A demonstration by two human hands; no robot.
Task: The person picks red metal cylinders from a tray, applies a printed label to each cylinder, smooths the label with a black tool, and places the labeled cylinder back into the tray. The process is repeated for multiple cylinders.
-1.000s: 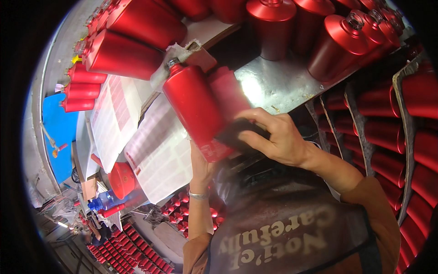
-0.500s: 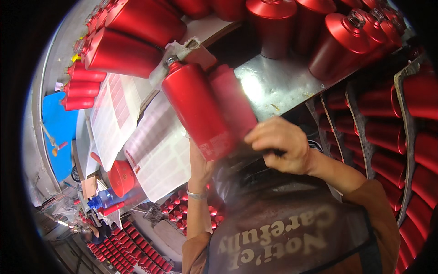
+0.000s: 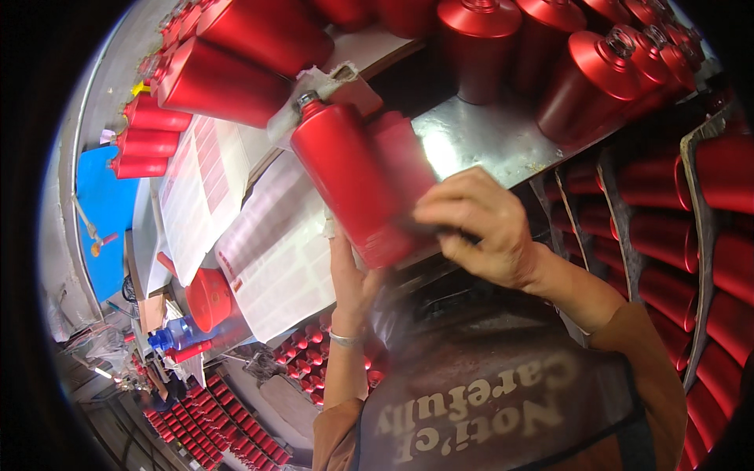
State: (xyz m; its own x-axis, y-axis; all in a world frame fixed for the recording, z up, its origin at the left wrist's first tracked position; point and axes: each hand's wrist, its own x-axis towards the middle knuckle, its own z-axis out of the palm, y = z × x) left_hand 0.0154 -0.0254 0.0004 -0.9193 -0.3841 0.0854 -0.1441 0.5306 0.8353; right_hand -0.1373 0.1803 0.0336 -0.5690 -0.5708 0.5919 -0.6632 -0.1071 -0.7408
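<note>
A red bottle (image 3: 345, 184) with a bare, glassy neck tilts up and to the left over the bench, its base toward me. My left hand (image 3: 352, 286) is at the base end, fingers mostly hidden behind the bottle, and supports it from there. Beside the base, my right hand (image 3: 491, 231) is curled with thumb and fingers drawn together, slightly blurred. Whether something small is pinched in it I cannot make out. A pinkish-red flat-sided shape (image 3: 404, 149) shows just behind the bottle's right side. The bottle's neck lies by a ragged whitish padded block (image 3: 342, 86).
Red bottles (image 3: 479, 47) stand along the far side, others (image 3: 220, 82) lie at the far left. Racks of red bottles (image 3: 644, 228) rise close on my right. Printed sheets (image 3: 275, 251) cover the left bench, with a red container (image 3: 208, 298) and blue-capped bottle (image 3: 181, 334) beyond.
My right hand has shifted slightly up and left, closer to the bottle's base. The bottle appears a little farther right, and the whole view has shifted slightly too.
</note>
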